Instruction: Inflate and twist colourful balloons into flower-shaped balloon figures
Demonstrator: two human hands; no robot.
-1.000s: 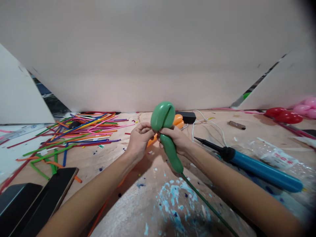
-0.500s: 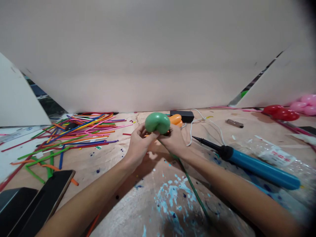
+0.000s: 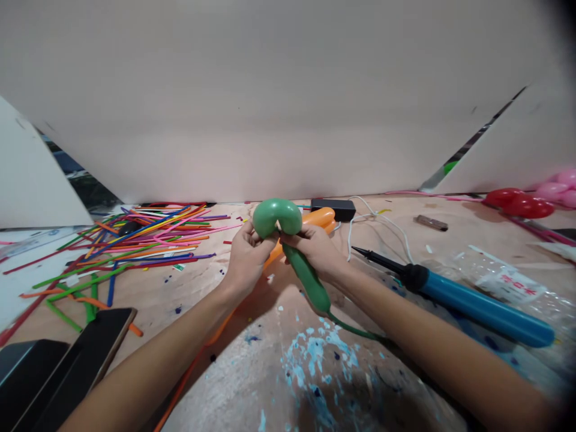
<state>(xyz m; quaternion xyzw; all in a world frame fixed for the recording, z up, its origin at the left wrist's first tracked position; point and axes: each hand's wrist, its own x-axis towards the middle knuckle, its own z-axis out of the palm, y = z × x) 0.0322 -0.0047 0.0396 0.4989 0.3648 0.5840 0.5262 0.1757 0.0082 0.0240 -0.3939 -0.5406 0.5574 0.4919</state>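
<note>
A green modelling balloon (image 3: pixel 278 211) is bent into an arch between my hands, above the middle of the table. My left hand (image 3: pixel 252 247) pinches its left end, and my right hand (image 3: pixel 315 246) pinches the right end close by. From under the right fingers a thicker inflated green length runs down toward me and narrows into a thin uninflated tail. Behind the hands lies an orange balloon (image 3: pixel 320 217), partly hidden by them; its thin orange tail trails toward the lower left, passing behind my left forearm.
Many uninflated balloons (image 3: pixel 171 237) lie heaped at the left. A blue hand pump (image 3: pixel 481 306) and a clear plastic bag (image 3: pixel 513 282) are at the right. A black box (image 3: pixel 333 210), a white cord (image 3: pixel 400 231), a red balloon (image 3: pixel 517 203) and a black phone (image 3: pixel 85 366) surround the paint-stained table.
The green balloon's arch has opened and tilted, showing a gap beneath it. An inflated green length now shows below my right hand, and more of the orange balloon is visible.
</note>
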